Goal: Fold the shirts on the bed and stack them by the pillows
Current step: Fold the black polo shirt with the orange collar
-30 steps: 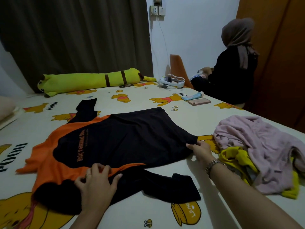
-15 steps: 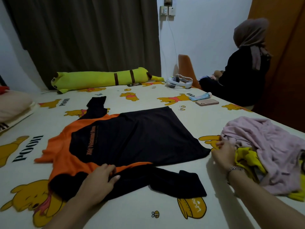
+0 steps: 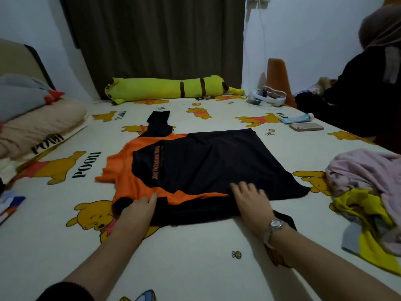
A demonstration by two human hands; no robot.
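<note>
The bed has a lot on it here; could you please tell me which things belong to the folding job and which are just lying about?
Part of the job:
- black and orange shirt, under the left hand and right hand
- unfolded clothes pile
- pillows

Just lying about:
- yellow plush bolster
- white headset
- phone
- tube

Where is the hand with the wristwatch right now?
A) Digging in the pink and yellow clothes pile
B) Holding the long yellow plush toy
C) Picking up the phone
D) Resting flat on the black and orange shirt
D: the right hand, with the wristwatch on it, lies with its fingers spread on the near edge of the black and orange shirt, apart from the clothes pile, the phone and the plush toy.
</note>
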